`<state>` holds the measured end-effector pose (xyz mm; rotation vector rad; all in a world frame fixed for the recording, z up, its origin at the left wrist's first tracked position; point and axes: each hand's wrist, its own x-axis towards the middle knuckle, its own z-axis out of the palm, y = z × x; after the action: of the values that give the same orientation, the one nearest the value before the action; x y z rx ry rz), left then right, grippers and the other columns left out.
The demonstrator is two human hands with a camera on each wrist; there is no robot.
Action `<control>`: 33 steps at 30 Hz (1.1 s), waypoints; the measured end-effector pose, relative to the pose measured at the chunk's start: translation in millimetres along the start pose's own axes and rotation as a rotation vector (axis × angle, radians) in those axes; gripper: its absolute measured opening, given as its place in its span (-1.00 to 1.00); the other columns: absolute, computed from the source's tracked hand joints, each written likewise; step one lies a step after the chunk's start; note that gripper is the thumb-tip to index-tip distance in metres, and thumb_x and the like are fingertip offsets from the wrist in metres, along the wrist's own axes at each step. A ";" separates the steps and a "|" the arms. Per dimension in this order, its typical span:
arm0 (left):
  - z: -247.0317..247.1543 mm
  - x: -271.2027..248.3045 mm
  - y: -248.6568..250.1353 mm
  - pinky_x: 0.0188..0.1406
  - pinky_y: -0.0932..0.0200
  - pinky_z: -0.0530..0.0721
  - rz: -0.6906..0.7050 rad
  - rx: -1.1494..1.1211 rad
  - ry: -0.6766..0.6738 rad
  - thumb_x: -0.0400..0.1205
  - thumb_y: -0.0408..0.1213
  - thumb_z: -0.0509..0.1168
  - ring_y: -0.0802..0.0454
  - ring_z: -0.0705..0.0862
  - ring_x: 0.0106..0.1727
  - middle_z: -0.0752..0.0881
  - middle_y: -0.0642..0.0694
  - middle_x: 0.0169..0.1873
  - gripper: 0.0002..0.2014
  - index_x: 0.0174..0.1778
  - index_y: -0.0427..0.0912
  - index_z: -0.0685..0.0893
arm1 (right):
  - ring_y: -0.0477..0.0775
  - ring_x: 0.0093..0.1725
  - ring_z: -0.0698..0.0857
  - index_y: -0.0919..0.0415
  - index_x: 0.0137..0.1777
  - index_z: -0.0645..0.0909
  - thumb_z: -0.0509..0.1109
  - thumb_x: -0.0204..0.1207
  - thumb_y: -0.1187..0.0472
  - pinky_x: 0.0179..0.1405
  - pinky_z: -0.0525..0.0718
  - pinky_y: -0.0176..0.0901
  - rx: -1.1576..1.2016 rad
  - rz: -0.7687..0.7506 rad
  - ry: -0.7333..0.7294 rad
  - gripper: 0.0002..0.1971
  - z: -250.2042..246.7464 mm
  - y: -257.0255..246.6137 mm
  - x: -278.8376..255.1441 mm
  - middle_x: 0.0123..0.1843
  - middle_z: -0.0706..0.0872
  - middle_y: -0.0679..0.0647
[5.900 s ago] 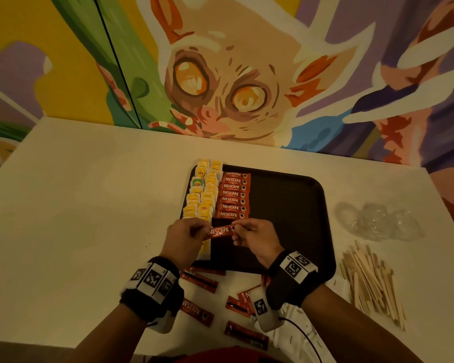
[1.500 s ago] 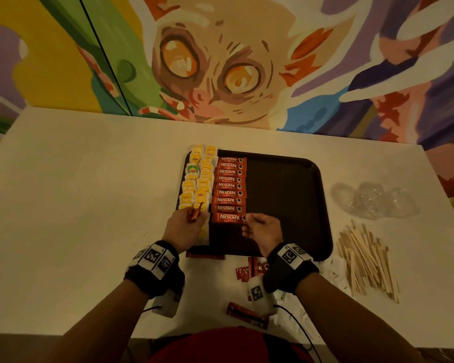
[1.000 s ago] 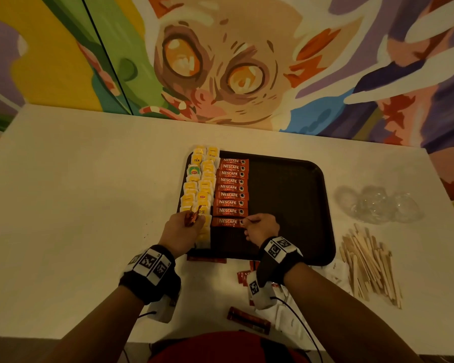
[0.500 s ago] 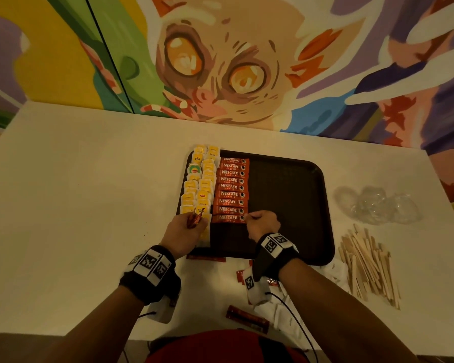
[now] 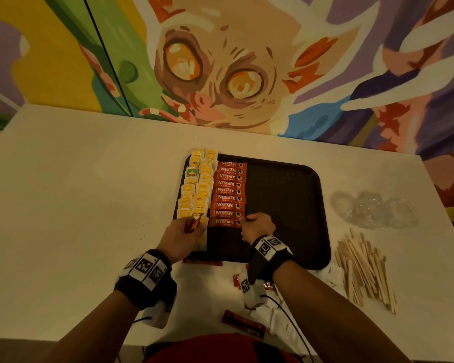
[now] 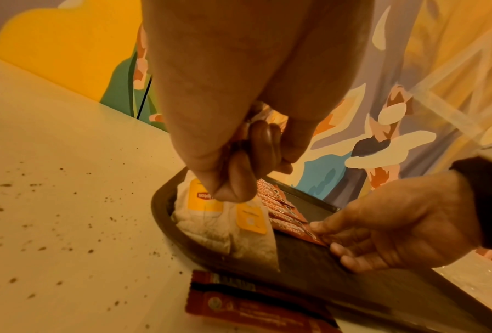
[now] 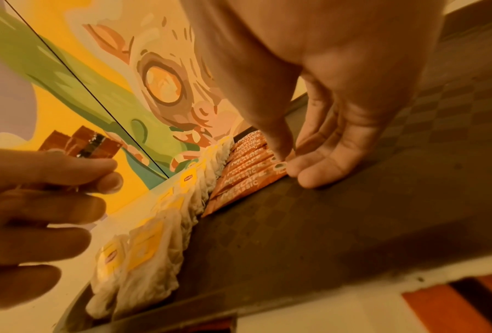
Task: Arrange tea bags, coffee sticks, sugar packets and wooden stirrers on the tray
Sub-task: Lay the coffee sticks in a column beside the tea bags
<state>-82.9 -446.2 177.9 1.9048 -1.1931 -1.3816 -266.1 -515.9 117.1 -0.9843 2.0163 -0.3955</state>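
Observation:
A dark brown tray (image 5: 286,205) carries two columns of yellow tea bags (image 5: 194,189) along its left side and one column of red coffee sticks (image 5: 230,195) beside them. My right hand (image 5: 245,220) pinches the right end of the nearest coffee stick (image 7: 247,182) lying on the tray, thumb and fingertips (image 7: 296,166) meeting at its edge. My left hand (image 5: 192,224) hovers over the nearest tea bags and grips a few spare coffee sticks (image 7: 79,144) upright. Wooden stirrers (image 5: 362,271) lie piled on the table right of the tray.
Loose coffee sticks (image 5: 243,323) and white sugar packets (image 5: 281,320) lie on the white table near its front edge, under my right forearm. One stick (image 6: 253,308) lies against the tray's near rim. Crumpled clear plastic (image 5: 372,209) lies beyond the stirrers. A painted wall stands behind.
The stick both hands held earlier now lies as the nearest in the tray's column. My left hand has taken up spare sticks. Over the last second both hands have barely moved.

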 end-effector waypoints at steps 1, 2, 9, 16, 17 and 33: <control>0.0 -0.2 -0.1 0.09 0.12 0.60 0.000 -0.007 -0.003 0.67 0.00 0.25 0.02 0.64 0.07 0.68 0.01 0.01 -0.88 0.01 0.07 0.57 | 0.11 -0.05 0.82 0.14 0.16 0.68 0.52 0.53 0.12 -0.07 0.84 0.05 0.000 0.002 -0.004 -0.75 0.3 -0.1 0.4 0.04 0.80 0.17; -0.1 -0.7 0.0 0.08 0.12 0.60 0.000 -0.011 -0.006 0.67 -0.01 0.26 0.03 0.64 0.06 0.68 0.01 0.02 -0.90 -0.01 0.09 0.57 | 0.10 -0.05 0.82 0.14 0.16 0.68 0.52 0.54 0.13 -0.07 0.84 0.05 0.002 0.007 -0.008 -0.77 0.5 -0.1 0.7 0.05 0.80 0.17; 0.1 -5.1 5.6 0.08 0.18 0.55 0.024 -0.071 -0.051 0.69 -0.07 0.26 0.12 0.60 0.09 0.64 0.13 0.02 -0.88 0.11 0.07 0.57 | 0.09 -0.03 0.81 0.16 0.18 0.69 0.49 0.56 0.14 -0.05 0.83 0.04 -0.004 -0.005 -0.010 -0.77 -2.2 0.2 0.8 0.06 0.80 0.16; -0.1 -10.9 11.3 0.01 0.32 0.53 0.026 -0.168 -0.138 0.72 -0.20 0.22 0.27 0.57 0.06 0.61 0.26 0.03 -0.86 0.16 0.09 0.54 | -0.03 -0.19 0.77 0.16 0.14 0.65 0.40 0.62 -0.01 -0.14 0.79 -0.13 0.247 -0.105 -0.182 -0.74 -17.6 -12.0 -34.0 -0.08 0.78 0.09; -0.3 -10.9 10.9 -0.06 0.35 0.54 0.013 -0.168 -0.147 0.72 -0.25 0.22 0.28 0.58 0.03 0.62 0.22 0.01 -0.86 0.15 0.03 0.58 | -0.02 -0.22 0.75 0.19 0.12 0.66 0.40 0.61 -0.02 -0.15 0.78 -0.14 0.333 -0.092 -0.284 -0.72 -21.8 -15.3 -44.0 -0.09 0.77 0.09; -9.2 -26.6 -0.4 -0.10 0.33 0.66 0.062 -0.108 -0.214 0.66 -0.15 0.31 0.15 0.72 0.02 0.75 0.07 -0.02 -0.90 0.03 0.00 0.70 | -0.01 -0.15 0.75 0.30 0.10 0.73 0.42 0.59 0.35 -0.08 0.76 -0.16 0.459 -0.150 -0.538 -0.87 -42.2 -4.7 -79.2 0.01 0.77 0.19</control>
<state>-77.0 -423.8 194.0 1.6652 -1.2377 -1.6137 -270.3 -461.7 188.6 -0.8388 1.2970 -0.5737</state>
